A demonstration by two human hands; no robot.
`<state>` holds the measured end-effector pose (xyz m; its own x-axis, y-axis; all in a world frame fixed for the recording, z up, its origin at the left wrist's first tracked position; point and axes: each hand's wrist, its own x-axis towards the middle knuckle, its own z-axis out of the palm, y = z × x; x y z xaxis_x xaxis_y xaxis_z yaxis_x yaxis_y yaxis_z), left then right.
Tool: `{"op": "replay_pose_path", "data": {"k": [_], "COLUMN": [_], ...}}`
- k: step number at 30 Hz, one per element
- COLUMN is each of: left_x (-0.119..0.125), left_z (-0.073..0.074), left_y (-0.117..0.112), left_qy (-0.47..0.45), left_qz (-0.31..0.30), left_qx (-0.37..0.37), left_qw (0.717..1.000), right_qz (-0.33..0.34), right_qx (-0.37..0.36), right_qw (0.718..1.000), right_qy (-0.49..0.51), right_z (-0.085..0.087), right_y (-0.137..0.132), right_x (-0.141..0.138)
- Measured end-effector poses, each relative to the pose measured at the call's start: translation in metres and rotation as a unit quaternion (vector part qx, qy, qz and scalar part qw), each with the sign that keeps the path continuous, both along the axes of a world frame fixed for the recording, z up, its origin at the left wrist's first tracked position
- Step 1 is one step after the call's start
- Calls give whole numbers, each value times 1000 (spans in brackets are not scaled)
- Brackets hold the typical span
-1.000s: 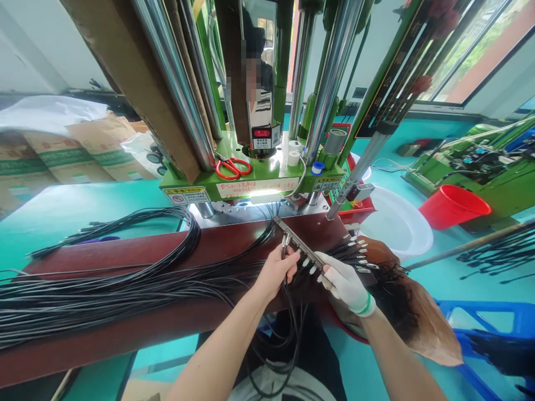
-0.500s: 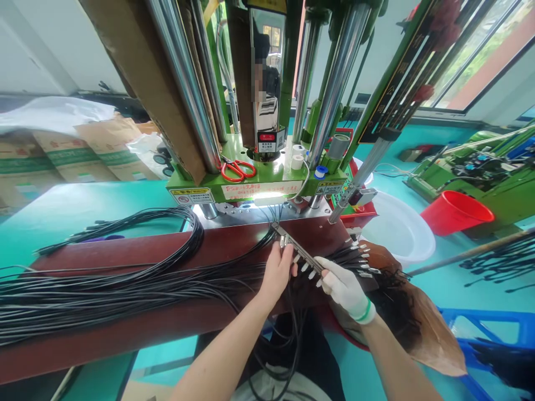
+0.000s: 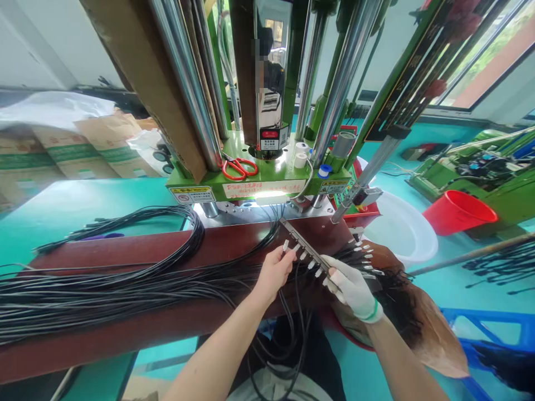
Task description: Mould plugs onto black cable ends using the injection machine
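My bare left hand (image 3: 273,273) pinches a black cable near its silver connector (image 3: 285,245), just left of a narrow metal bar. My right hand (image 3: 353,289), in a white glove with a green cuff edge, grips the lower right end of that metal bar (image 3: 304,243). Several cable connectors (image 3: 311,264) stick out along the bar's near side, and their black cables (image 3: 297,328) hang down over my lap. The bar is tilted, its far end close to the machine's metal bed (image 3: 234,214).
A green press (image 3: 259,178) stands ahead, with red scissors (image 3: 239,167) on its plate. Black cable bundles (image 3: 125,295) cover the brown bench (image 3: 159,245) on the left. More connector ends (image 3: 363,253) lie right, beside a brown bag (image 3: 438,340). A white tub (image 3: 418,239) and red bucket (image 3: 460,211) stand beyond.
My left hand has drawn back from the bar's far end, with a connector now showing apart from it at the fingertips. The bar and my right hand have shifted slightly right.
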<state>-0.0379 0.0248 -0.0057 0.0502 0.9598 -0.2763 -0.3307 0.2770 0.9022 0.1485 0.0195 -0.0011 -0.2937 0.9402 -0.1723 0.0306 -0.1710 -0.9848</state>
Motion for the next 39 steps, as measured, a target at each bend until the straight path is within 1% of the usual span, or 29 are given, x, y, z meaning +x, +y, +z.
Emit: {"op": "replay_pose_path", "data": {"k": [4,7,9,10,13,15,19,21,24,27,31,34,36,37,39], "left_x": [1,2,1,1,-6,-13,-26,-29,-29,-29,-31,-32,-31,-30,-29], "left_z": [1,-1,-3,-4,-4,-4,-1,-1,-2,-4,-5,-6,-5,-5,-3], "left_y": [-1,-2,-3,-3,-3,-2,0,1,2,2,1,0,0,0,1], "left_qy": [11,36,58,71,122,151,187,193,188,176,167,165,168,173,189], "left_qz": [13,24,20,9,-42,-60,-87,-106,-117,-130,-131,-119,-114,-115,-120], "left_qx": [4,7,14,21,50,55,37,36,37,37,40,24,10,7,8], "left_qw": [1000,999,998,997,990,985,978,975,974,975,976,979,979,978,975], "right_qz": [21,55,67,65,41,37,36,30,31,50,85,125,145,148,147], "right_qx": [24,73,88,77,8,-20,-32,-40,-41,-26,35,101,131,135,122], "right_qw": [999,993,989,991,998,998,998,998,997,997,994,980,968,965,968], "right_qy": [-5,-78,-98,-91,-52,-46,-36,-40,-51,-58,-62,-115,-158,-168,-160], "right_z": [-4,-8,-8,-7,-2,1,4,3,2,-1,-9,-13,-13,-13,-10], "right_y": [1,1,2,2,4,5,5,5,4,5,7,8,8,8,8], "right_x": [2,4,5,5,5,6,7,7,8,9,13,14,14,14,15]}}
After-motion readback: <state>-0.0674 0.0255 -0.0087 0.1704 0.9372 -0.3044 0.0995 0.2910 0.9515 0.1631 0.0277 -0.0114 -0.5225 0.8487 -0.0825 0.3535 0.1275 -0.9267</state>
